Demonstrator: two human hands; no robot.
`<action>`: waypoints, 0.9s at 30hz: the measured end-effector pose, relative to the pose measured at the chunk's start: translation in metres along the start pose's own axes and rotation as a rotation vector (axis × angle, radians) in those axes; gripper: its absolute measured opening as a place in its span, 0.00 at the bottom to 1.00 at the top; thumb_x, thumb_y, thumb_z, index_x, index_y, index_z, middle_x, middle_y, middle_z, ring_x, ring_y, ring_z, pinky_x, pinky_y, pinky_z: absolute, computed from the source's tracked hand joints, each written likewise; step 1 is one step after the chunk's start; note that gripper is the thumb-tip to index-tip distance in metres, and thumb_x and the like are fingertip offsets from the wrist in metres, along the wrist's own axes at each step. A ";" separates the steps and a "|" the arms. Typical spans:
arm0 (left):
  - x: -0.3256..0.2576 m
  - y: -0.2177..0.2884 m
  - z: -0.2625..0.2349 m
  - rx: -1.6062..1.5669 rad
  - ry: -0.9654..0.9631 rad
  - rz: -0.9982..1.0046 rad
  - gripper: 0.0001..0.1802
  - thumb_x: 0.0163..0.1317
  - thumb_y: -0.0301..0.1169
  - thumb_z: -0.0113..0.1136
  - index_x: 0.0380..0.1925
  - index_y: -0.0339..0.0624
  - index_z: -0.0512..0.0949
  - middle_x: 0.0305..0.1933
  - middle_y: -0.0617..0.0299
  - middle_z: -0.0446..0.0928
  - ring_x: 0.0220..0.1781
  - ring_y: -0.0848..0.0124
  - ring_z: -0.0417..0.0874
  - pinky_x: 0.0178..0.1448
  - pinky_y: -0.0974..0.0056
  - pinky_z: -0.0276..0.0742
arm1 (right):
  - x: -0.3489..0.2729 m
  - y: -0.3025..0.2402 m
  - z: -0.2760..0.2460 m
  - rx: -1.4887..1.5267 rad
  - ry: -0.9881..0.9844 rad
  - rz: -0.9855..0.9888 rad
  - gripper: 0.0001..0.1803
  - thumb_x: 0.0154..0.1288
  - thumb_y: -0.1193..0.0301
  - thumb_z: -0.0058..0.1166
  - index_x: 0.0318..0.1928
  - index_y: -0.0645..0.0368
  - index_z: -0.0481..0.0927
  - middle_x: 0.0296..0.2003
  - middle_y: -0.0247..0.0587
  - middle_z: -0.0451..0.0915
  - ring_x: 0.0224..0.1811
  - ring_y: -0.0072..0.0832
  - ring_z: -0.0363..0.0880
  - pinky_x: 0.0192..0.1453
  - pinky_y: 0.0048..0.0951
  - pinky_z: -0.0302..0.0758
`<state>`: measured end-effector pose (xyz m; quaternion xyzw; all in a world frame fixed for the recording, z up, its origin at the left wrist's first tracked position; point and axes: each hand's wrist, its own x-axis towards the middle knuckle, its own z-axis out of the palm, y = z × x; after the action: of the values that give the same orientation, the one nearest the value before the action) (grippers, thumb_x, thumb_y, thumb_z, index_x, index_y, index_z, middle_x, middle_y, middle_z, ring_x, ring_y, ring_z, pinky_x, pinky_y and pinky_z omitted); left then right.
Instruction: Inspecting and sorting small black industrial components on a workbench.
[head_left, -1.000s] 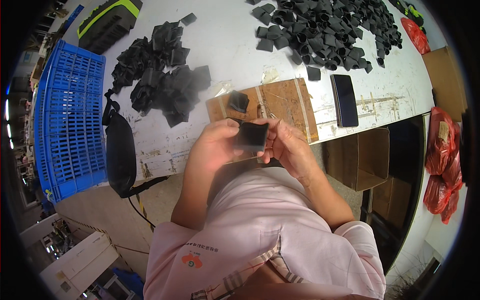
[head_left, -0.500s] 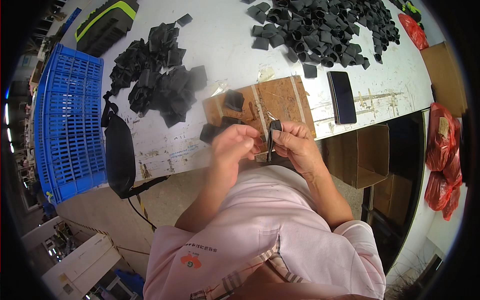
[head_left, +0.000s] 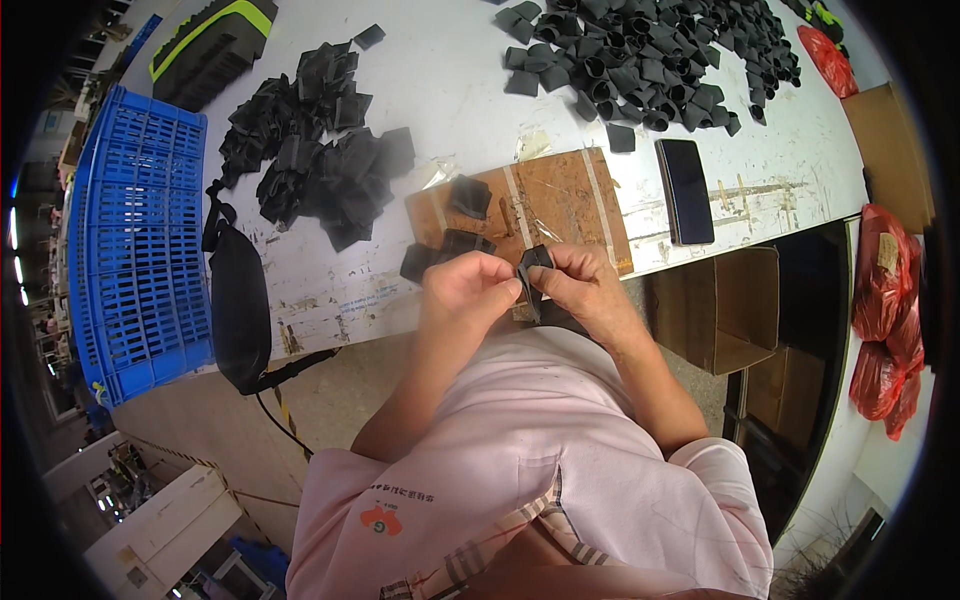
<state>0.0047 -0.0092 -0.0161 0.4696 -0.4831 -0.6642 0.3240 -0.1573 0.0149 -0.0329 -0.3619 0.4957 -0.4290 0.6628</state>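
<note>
Both my hands meet over the near edge of the white table (head_left: 460, 95). My left hand (head_left: 468, 290) and my right hand (head_left: 580, 285) pinch one small black rubber piece (head_left: 531, 268) between their fingertips, held edge-on. Just beyond my hands lies a wooden board (head_left: 560, 200) with another black piece (head_left: 468, 195) on it. Two more black pieces (head_left: 440, 250) lie at the board's near left corner, next to my left hand.
A heap of flattened black pieces (head_left: 320, 160) lies at left, a bigger heap of open ones (head_left: 650, 60) at the far right. A black phone (head_left: 686, 190) sits right of the board. A blue crate (head_left: 140, 240), a black pouch (head_left: 238, 300), cardboard boxes (head_left: 720, 310) and red bags (head_left: 885, 300) surround the table.
The black piece was held flat and wide a second ago. Now it is pressed thin and upright between both hands, which have shifted slightly to the right.
</note>
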 end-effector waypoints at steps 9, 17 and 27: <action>0.001 -0.002 -0.002 0.010 0.018 -0.027 0.03 0.51 0.22 0.57 0.27 0.33 0.76 0.23 0.64 0.75 0.23 0.81 0.74 0.27 0.78 0.67 | 0.000 -0.002 0.003 -0.098 0.027 -0.014 0.10 0.55 0.72 0.47 0.22 0.65 0.76 0.15 0.27 0.70 0.19 0.11 0.63 0.21 0.17 0.60; -0.002 -0.005 0.007 0.073 0.139 0.088 0.02 0.52 0.19 0.56 0.27 0.32 0.75 0.23 0.63 0.75 0.25 0.83 0.73 0.28 0.77 0.69 | -0.011 -0.018 0.018 -0.689 0.385 -0.562 0.14 0.51 0.71 0.59 0.37 0.65 0.74 0.25 0.45 0.74 0.25 0.33 0.74 0.27 0.27 0.71; 0.002 -0.025 0.023 0.228 0.492 0.472 0.05 0.52 0.15 0.53 0.30 0.31 0.73 0.22 0.61 0.74 0.18 0.83 0.70 0.20 0.78 0.66 | 0.007 -0.001 0.027 -1.003 0.368 -0.884 0.11 0.42 0.82 0.56 0.31 0.64 0.74 0.23 0.42 0.69 0.22 0.37 0.71 0.24 0.32 0.70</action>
<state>-0.0170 0.0047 -0.0385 0.5239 -0.5569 -0.3800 0.5206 -0.1306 0.0093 -0.0275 -0.7140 0.5445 -0.4320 0.0837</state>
